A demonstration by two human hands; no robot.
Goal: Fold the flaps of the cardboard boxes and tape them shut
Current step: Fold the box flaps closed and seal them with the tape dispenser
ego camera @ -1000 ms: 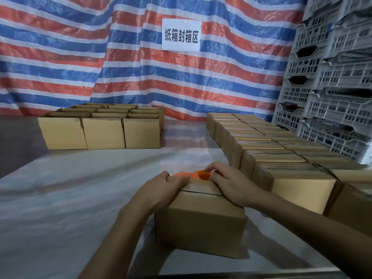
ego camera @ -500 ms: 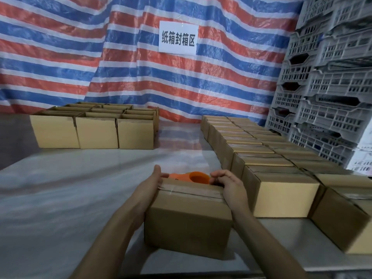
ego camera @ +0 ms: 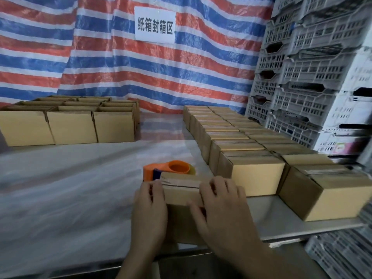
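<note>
A small cardboard box (ego camera: 182,193) stands at the table's near edge with its top flaps folded down and a strip of tape along the seam. My left hand (ego camera: 150,214) grips its left end, fingers over the top edge. My right hand (ego camera: 220,206) lies on the right part of the top, thumb down the front face. Just behind the box, an orange tape dispenser (ego camera: 169,169) rests on the table.
Two rows of closed boxes (ego camera: 235,137) run along the right, one larger box (ego camera: 330,195) nearest. Open-topped boxes (ego camera: 70,121) stand at the back left. Grey plastic crates (ego camera: 302,77) are stacked against the right wall. A striped tarpaulin hangs behind the plastic-covered table (ego camera: 70,198).
Both hands shifted from the box's far corners onto its top and ends, closer to me. The view turned right, and the tape dispenser behind the box shows more fully.
</note>
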